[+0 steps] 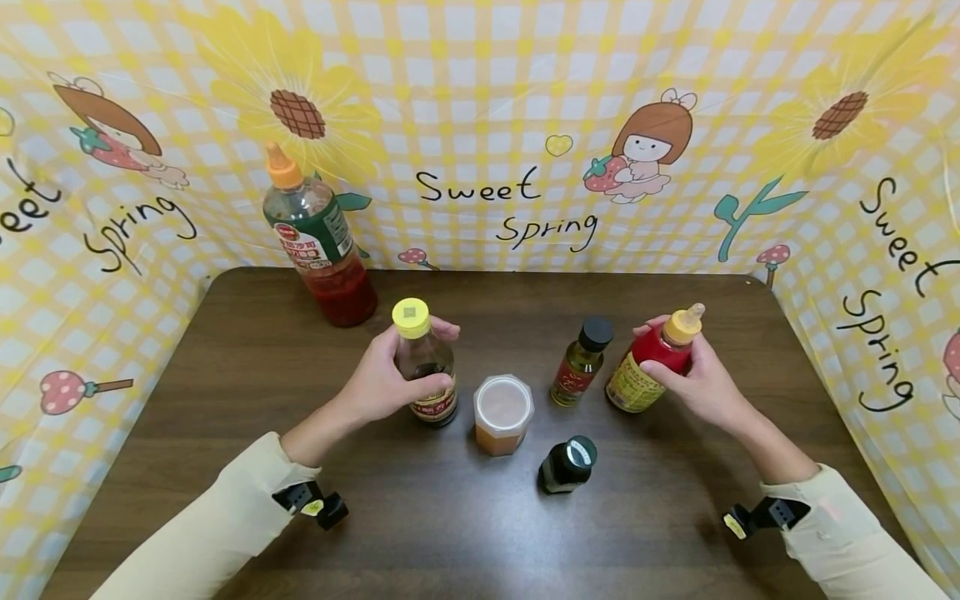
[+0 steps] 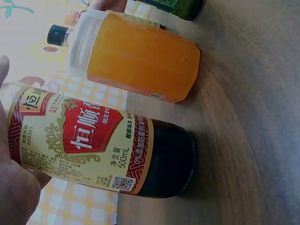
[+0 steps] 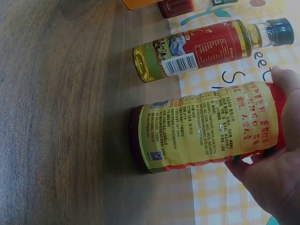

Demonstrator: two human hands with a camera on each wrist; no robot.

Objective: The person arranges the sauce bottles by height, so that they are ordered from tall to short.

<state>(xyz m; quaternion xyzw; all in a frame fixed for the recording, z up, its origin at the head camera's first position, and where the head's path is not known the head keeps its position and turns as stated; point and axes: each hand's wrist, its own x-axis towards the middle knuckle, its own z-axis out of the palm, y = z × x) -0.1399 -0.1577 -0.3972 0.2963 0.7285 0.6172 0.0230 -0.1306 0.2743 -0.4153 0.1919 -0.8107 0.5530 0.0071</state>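
Observation:
My left hand (image 1: 375, 375) grips a vinegar bottle (image 1: 437, 407) around its upper body, thumb across the front. It has a yellow cap, dark liquid and a cream-and-red label (image 2: 79, 136). At the right, my right hand (image 1: 708, 379) holds a red ketchup squeeze bottle (image 1: 633, 387) with a yellow nozzle cap; its yellow label (image 3: 201, 126) fills much of the right wrist view. Both bottles look upright; I cannot tell whether their bases touch the table. Between the hands stand a clear-lidded jar of orange contents (image 1: 501, 437) and a small oil bottle (image 1: 573, 375) with a black cap.
A small dark jar (image 1: 566, 467) stands nearest the front. At the back left is a tall red sauce bottle (image 1: 341, 287) with an orange nozzle. The brown table (image 1: 435, 533) meets a yellow checked cloth (image 1: 480, 108) behind and at both sides.

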